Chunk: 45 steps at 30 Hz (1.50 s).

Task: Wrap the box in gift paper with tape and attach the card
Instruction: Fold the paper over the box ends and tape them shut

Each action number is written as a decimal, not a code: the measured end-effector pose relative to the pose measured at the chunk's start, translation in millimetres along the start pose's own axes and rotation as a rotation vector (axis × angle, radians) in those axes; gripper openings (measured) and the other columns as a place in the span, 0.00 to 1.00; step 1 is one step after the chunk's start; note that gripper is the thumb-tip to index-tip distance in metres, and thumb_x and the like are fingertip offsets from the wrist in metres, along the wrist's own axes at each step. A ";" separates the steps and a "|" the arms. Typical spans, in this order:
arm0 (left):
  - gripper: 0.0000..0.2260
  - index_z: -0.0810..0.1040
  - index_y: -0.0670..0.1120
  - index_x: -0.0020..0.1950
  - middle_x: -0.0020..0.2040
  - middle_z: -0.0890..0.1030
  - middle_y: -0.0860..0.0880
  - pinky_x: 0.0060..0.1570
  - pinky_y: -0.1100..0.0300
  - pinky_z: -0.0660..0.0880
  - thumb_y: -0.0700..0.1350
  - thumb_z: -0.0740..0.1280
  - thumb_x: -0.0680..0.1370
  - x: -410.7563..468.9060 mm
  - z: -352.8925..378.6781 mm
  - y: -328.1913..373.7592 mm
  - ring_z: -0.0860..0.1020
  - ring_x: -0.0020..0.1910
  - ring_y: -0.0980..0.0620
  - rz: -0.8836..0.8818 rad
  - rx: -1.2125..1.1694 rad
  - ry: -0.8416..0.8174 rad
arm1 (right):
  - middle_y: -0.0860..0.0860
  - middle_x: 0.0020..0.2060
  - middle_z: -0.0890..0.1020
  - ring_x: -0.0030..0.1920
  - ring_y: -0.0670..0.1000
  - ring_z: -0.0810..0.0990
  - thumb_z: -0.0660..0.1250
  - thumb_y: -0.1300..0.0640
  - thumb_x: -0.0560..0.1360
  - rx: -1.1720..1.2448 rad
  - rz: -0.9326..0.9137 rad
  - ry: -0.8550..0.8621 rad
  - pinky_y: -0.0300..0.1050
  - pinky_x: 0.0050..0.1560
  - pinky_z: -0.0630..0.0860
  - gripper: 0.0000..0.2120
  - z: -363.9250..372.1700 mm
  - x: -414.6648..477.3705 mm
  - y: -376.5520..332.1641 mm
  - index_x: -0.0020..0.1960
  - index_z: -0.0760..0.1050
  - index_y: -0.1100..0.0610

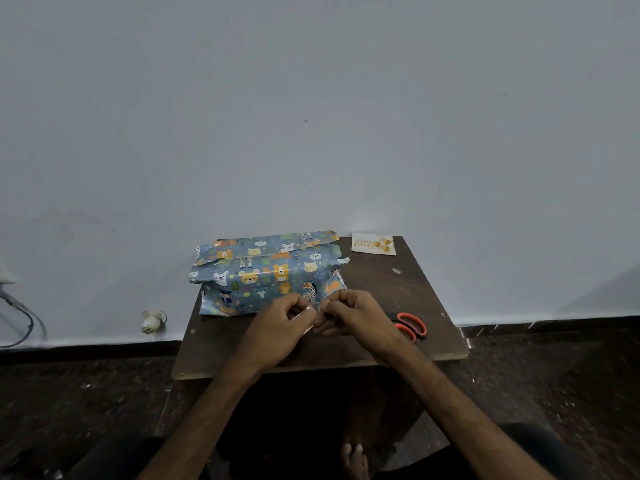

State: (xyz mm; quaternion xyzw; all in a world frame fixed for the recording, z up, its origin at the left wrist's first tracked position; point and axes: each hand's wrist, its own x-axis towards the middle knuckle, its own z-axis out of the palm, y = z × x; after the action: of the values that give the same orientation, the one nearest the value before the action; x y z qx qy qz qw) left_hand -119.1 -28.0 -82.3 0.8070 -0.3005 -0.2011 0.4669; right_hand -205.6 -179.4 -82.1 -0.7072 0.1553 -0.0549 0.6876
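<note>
We saw the box [268, 271], loosely wrapped in blue animal-print paper with ragged ends, at the back left of the bench [398, 296], with the card [373, 243] in the far right corner. Just in front, the left hand [277, 323] and right hand [353, 315] both pinched a clear tape [308, 315] strip we could barely make out. The right hand hid part of the orange scissors [412, 323].

Dark wooden table [429, 299] against pale wall [311, 116]
</note>
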 end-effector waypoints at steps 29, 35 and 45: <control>0.06 0.84 0.49 0.42 0.39 0.84 0.53 0.48 0.55 0.77 0.46 0.70 0.79 -2.0 2.2 -1.6 0.82 0.42 0.53 -0.021 -0.112 0.163 | 0.57 0.55 0.79 0.55 0.58 0.80 0.66 0.55 0.78 -1.461 0.201 0.301 0.48 0.50 0.76 0.10 -64.5 -27.1 1.1 0.55 0.76 0.60; 0.07 0.83 0.48 0.42 0.42 0.85 0.50 0.49 0.58 0.76 0.43 0.69 0.79 -4.6 -0.6 2.3 0.82 0.43 0.56 -0.027 -0.177 0.168 | 0.52 0.50 0.81 0.52 0.54 0.81 0.67 0.52 0.76 -1.305 0.239 0.276 0.46 0.48 0.76 0.07 -71.1 -32.0 -9.5 0.51 0.76 0.54; 0.07 0.83 0.47 0.42 0.40 0.85 0.50 0.49 0.59 0.75 0.39 0.69 0.78 -5.3 -1.9 4.0 0.82 0.43 0.55 -0.006 -0.232 0.181 | 0.49 0.42 0.83 0.38 0.45 0.74 0.67 0.57 0.66 -0.441 0.355 -0.317 0.37 0.31 0.62 0.15 -73.4 -44.4 -11.8 0.52 0.77 0.54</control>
State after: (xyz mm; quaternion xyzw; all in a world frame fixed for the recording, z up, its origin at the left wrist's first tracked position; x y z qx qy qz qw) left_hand -123.1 -24.8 -77.7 0.7633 -0.2295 -0.1620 0.5817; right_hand -267.2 -236.4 -60.9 -0.8007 0.1751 0.2117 0.5323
